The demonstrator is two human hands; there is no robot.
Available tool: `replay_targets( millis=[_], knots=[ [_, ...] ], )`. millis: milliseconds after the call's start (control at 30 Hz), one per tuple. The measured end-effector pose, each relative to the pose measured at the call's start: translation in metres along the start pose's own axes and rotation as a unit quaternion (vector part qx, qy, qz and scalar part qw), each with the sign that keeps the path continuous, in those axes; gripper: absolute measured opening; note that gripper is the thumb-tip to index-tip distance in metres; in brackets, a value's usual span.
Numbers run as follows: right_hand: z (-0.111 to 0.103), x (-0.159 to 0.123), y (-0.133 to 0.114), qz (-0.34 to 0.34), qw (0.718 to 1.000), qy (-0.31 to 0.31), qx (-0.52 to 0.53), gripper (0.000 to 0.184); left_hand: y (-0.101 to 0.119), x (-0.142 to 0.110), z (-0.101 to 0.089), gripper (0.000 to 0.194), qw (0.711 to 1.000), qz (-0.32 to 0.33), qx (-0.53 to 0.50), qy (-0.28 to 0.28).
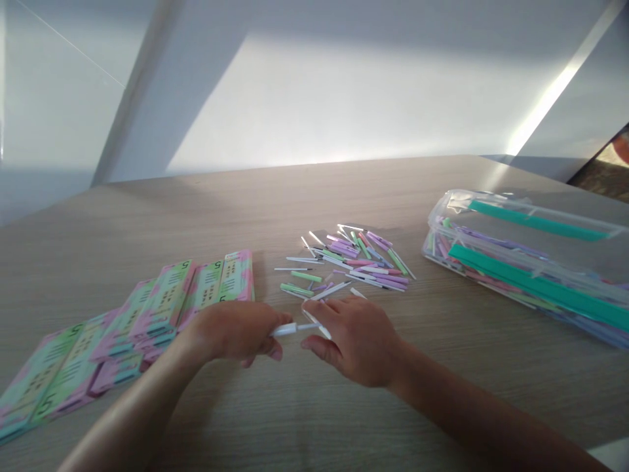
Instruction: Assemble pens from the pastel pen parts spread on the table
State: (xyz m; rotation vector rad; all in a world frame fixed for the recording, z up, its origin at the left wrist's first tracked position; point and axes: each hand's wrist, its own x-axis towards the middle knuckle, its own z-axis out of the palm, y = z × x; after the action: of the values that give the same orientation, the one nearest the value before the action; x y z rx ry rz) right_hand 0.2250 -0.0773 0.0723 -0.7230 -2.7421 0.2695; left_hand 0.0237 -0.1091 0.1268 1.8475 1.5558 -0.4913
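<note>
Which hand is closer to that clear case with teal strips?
Right. The right hand is left of the clear case, apart from it; the left hand is farther left, near the patterned packs.

To the left of the loose pile of slim pastel plastic sticks (344, 249), the stacked pink-and-green printed packets (164, 298) are partly covered by the bare left hand (246, 328) and cut off by the picture's edge; their fine lettering is too small to be read. Nearer than the pile, one end of the slim white plastic tube (285, 330) is hidden in that hand. Right of the pile, the clear plastic box with turquoise strips (535, 282) is cut off, its contents blurred.
</note>
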Motion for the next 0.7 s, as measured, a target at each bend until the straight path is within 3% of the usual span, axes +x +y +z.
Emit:
replay_targets(
  millis=[200,367,600,700],
  knots=[
    [-0.006,-0.003,0.006,-0.003,1.000,0.020,-0.001,0.021,0.002,0.000,-0.003,0.023,1.000,-0.006,-0.003,-0.011],
    [-0.006,-0.002,0.007,-0.040,0.999,0.013,-0.028,0.026,0.001,0.002,-0.001,0.023,1.000,-0.006,-0.002,-0.008],
    [-0.006,-0.008,0.010,-0.002,0.999,0.017,0.044,0.049,0.001,-0.001,-0.001,0.022,1.000,-0.006,-0.002,-0.006],
    [-0.007,-0.010,0.012,0.018,0.997,0.021,0.067,0.044,0.001,-0.001,-0.001,0.019,1.000,-0.007,-0.004,0.000]
  ],
)
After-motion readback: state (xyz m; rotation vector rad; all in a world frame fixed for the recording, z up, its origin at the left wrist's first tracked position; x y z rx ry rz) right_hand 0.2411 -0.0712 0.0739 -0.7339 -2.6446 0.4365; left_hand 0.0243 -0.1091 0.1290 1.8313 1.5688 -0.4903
